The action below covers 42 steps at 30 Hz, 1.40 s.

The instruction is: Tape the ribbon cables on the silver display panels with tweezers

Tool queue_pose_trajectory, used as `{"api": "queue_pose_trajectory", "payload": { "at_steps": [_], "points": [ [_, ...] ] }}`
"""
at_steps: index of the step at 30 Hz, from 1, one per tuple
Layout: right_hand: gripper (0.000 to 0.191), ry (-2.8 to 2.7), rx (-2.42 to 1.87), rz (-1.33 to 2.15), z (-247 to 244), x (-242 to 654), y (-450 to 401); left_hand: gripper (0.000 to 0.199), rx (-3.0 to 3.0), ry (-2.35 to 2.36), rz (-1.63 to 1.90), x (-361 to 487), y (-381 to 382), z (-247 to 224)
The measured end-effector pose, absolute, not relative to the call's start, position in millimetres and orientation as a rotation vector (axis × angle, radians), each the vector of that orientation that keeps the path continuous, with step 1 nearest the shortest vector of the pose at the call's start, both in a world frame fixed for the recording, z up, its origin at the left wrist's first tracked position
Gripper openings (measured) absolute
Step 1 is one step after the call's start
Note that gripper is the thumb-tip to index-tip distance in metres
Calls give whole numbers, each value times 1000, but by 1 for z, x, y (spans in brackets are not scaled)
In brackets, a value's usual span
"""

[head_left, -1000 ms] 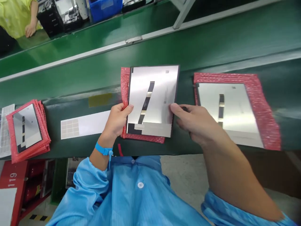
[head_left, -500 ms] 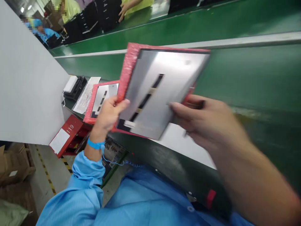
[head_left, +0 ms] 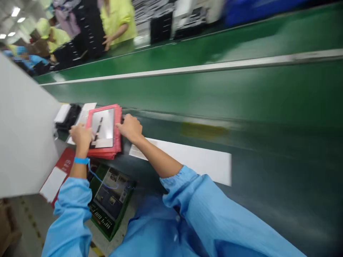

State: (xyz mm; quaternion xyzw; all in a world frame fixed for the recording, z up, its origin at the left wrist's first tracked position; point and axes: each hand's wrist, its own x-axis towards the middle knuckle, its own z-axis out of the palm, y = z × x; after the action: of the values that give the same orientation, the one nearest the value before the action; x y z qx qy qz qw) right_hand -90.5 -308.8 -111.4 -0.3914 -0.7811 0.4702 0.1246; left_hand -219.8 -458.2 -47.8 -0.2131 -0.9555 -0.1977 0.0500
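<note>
Panel: A silver panel [head_left: 108,125] with a dark strip [head_left: 99,126] down its middle lies on top of a stack of red wraps [head_left: 117,137], left of centre in the frame, between two bare hands.
Left hand: At the panel's left edge, the left hand [head_left: 81,137] is blurred; whether its grip is pinching anything cannot be told.
Right hand: Fingers curled, the right hand [head_left: 130,127] sets its thumb at the stack's right edge; whether the grip pinches a wrap cannot be told.
Wrist: A blue band [head_left: 81,160] circles the left wrist, its cord [head_left: 99,178] trailing toward lower centre.
Surface: The dark green surface [head_left: 268,160] carries the stack, a long white card [head_left: 198,159] at centre, partly behind the right forearm, and a yellow patch [head_left: 205,130] above the card.
Left side: A white box [head_left: 62,113] sits on a black object [head_left: 70,119] near a white partition [head_left: 24,135].
Below: A red box [head_left: 66,160] stands at lower left, beside a green crate [head_left: 124,205].
Upper left: Across the green belt [head_left: 187,87], a worker in yellow [head_left: 122,21] stands beside black bins [head_left: 87,30].
</note>
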Motion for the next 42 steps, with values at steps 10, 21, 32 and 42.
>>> {"api": "queue_pose_trajectory", "payload": {
  "at_steps": [10,21,32,42],
  "points": [
    [26,-1697,-2242,509,-124,305,-208,23,-2581,-2150,-677,44,-310,-115],
    [34,-1346,-2684,384,-154,505,-219,48,-3042,-1450,-433,284,-245,-173],
    [17,-1499,-2495,510,-180,418,-237,57,-2735,-1598,-42,200,-304,-171],
    [10,-1366,-2249,407,-137,359,-252,49,-2768,-1819,-335,143,-317,-159]
  ]
}}
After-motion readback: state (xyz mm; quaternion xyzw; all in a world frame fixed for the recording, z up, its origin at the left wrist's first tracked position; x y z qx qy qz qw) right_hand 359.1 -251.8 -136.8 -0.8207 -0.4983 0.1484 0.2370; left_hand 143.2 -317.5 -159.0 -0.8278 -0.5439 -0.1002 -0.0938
